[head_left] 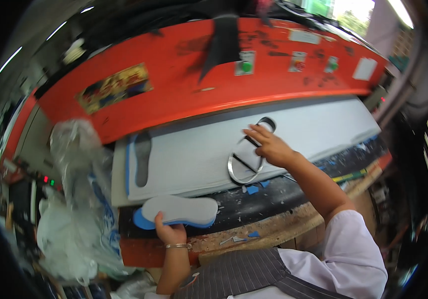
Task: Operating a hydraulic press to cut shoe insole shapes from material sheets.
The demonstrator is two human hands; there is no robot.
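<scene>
My left hand (170, 231) grips a small stack of insoles (181, 208), pale grey on top and blue beneath, over the near edge of the bench. The thumb lies on top and the other fingers are hidden below. On the white sheet, my right hand (272, 148) reaches over a shoe-sole-shaped metal cutting die (231, 172) with a crossbar. Its fingers are stretched out across the die's middle, apart from the thumb; whether they touch the metal is unclear. At the left end of the white sheet (194, 144) is a dark grey insole-shaped cutout (143, 159), beside a blue edge.
A red machine beam (174, 94) with coloured buttons spans the far side, black material draped over it. Clear plastic bags (69, 224) are heaped at left. Blue scraps (252, 189) litter the black strip of the worn bench (274, 229); a yellow-green tool (351, 176) lies at right.
</scene>
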